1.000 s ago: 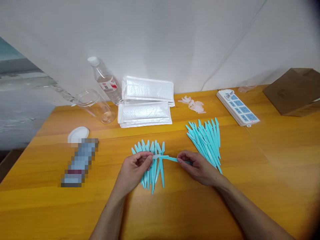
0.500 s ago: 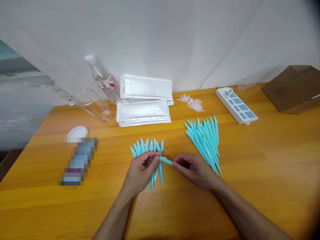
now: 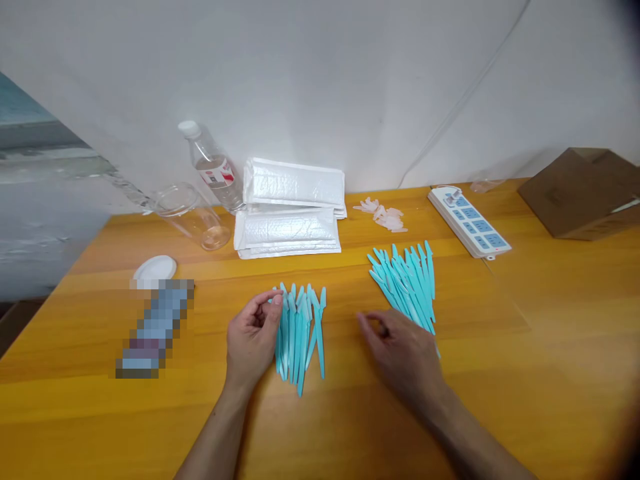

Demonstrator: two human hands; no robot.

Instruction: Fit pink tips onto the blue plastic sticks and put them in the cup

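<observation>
Turquoise eyebrow razors lie in two fanned piles on the wooden table. My left hand [image 3: 255, 333] rests against the left edge of the left razor pile [image 3: 300, 340]. Its thumb and fingers are closed together near the blade ends; whatever is between them is hidden. To the right, my right hand [image 3: 403, 343] hovers with bent, slightly parted fingers, and no razor shows in them. It covers the lower part of the right razor pile [image 3: 403, 273]. Behind that pile is a small heap of clear, pinkish plastic caps [image 3: 383, 215].
White padded mailers [image 3: 290, 227] lie by the wall, beside a plastic bottle [image 3: 217, 170] and a clear jar [image 3: 187, 217]. A white lid [image 3: 155, 269] and a pixelated object [image 3: 156, 327] are at left. A power strip [image 3: 469, 221] and cardboard box [image 3: 575, 193] stand at right.
The razor that stretched between both hands is out of them. My left hand has moved left to the pile's edge, uncovering more razors. My right hand has moved slightly right and down.
</observation>
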